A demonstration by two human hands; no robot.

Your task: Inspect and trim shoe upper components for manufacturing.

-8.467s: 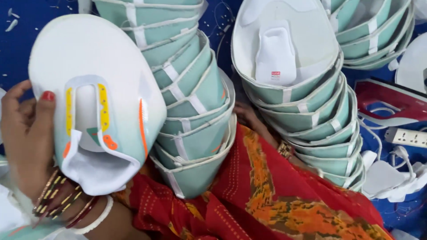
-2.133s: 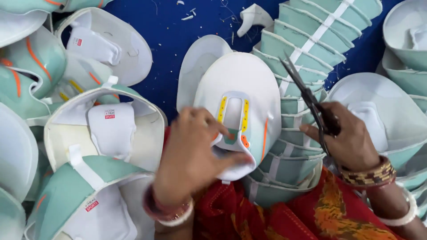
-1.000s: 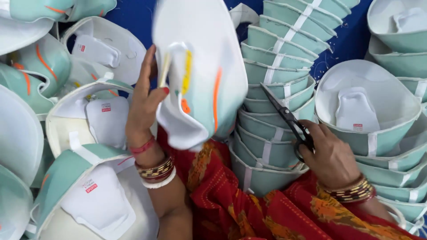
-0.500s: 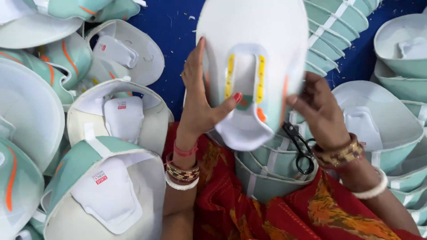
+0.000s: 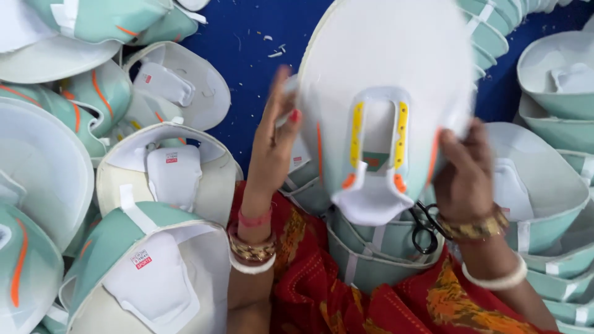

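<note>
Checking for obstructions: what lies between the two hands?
In the head view, only the white shoe upper, held by left hand and right hand.

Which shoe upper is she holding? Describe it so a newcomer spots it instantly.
Above the red patterned cloth, centre frame, the left hand and right hand lift one white shoe upper. Unlike the stacked mint uppers below, its tongue has two yellow strips and orange accents.

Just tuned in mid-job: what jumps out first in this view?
A big white and mint shoe upper piece with yellow strips, held up at centre by the left hand and right hand. Black scissors hang at the right hand. Stacks of mint shoe uppers lie all around.
</note>
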